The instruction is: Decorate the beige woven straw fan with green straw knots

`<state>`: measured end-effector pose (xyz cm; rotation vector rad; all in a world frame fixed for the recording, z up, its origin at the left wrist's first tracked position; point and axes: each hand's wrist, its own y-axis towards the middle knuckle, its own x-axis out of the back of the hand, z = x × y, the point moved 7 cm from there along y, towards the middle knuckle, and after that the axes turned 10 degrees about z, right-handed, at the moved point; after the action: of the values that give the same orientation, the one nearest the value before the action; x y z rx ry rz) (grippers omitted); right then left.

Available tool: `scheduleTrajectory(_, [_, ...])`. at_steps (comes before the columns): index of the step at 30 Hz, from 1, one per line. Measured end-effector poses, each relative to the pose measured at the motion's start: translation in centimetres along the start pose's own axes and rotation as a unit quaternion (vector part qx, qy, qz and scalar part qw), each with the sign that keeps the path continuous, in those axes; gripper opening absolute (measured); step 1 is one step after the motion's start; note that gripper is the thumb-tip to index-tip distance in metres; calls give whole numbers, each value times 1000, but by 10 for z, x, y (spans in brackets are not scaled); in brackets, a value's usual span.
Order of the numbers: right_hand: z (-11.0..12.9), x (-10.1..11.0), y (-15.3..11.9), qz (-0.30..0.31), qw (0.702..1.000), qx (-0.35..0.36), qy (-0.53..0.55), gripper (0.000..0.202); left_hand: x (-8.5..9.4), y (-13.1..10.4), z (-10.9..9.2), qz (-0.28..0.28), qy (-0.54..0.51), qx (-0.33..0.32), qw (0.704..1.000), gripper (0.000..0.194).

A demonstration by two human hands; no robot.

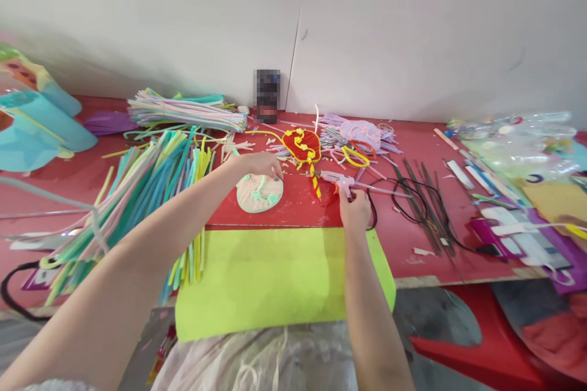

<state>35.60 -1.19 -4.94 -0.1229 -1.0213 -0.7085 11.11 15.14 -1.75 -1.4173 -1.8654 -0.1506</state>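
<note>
My right hand (355, 211) is closed round the handle of a pale pink glue gun (338, 179), whose nozzle points left toward a yellow and red twisted stem. That stem hangs below a red fan shape (301, 145) with yellow trim and small yellow flowers. Over the upper edge of a cream round fan shape (259, 194) with mint green edging and flowers is my left hand (262, 165). Its fingers are bent down near small cream pieces on the red table; whether they pinch anything is too small to tell.
Bundles of coloured pipe cleaners (151, 177) lie at the left, with more (183, 111) behind. A yellow-green sheet (270, 281) covers the front edge. Right are a black cable (435, 195), dark sticks, a power strip (527, 235) and plastic packs (527, 140). A phone (267, 96) stands against the wall.
</note>
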Motion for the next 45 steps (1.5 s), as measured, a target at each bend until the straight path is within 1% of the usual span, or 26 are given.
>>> scheduleTrajectory(2, [-1,-3,1,9,1000,1,-4,32,6,-16,-7,-75,41,-18,996,25])
scheduleTrajectory(4, [-1,-4,3,4,1000,8,2,31,7,-39,-17,-162,56,-31,985,25])
scheduleTrajectory(5, [-1,-3,3,-6,1000,13,8,30,4,-51,-22,-189,59,-33,980,24])
scheduleTrajectory(6, [-1,-2,3,-21,1000,19,15,30,-2,-61,-27,-203,63,-31,977,21])
scheduleTrajectory(8, [2,4,2,-57,998,32,27,30,-20,-76,-33,-208,64,-31,976,20])
scheduleTrajectory(10, [7,12,-2,-91,994,50,36,31,-36,-85,-35,-210,64,-29,975,19])
scheduleTrajectory(12, [14,19,-8,-106,991,64,56,33,-49,-88,-31,-215,54,-23,975,19])
scheduleTrajectory(13, [18,20,-12,-102,990,66,72,34,-52,-88,-29,-223,47,-19,973,20])
scheduleTrajectory(17, [36,18,-28,-28,986,86,137,38,-61,-81,-16,-238,-1,-9,971,22])
scheduleTrajectory(21, [57,12,-41,26,985,128,111,41,-65,-75,-4,-260,-30,12,965,21])
scheduleTrajectory(24, [64,4,-44,72,985,131,81,51,-67,-73,2,-267,-40,24,963,18])
scheduleTrajectory(28, [68,-2,-45,99,984,137,47,64,-68,-72,7,-272,-57,49,959,17])
scheduleTrajectory(33, [65,-6,-43,111,986,124,18,61,-69,-74,3,-292,-52,59,953,13])
scheduleTrajectory(37, [66,-5,-42,104,986,126,20,59,-68,-79,-2,-318,-49,53,945,15])
scheduleTrajectory(39, [66,-3,-41,99,987,125,23,58,-62,-87,-5,-343,-33,49,938,17])
scheduleTrajectory(42, [64,-2,-40,95,988,121,30,59,-44,-104,-8,-393,3,56,918,17])
scheduleTrajectory(45, [60,-3,-39,98,989,109,31,60,-27,-123,-3,-430,-14,84,899,19])
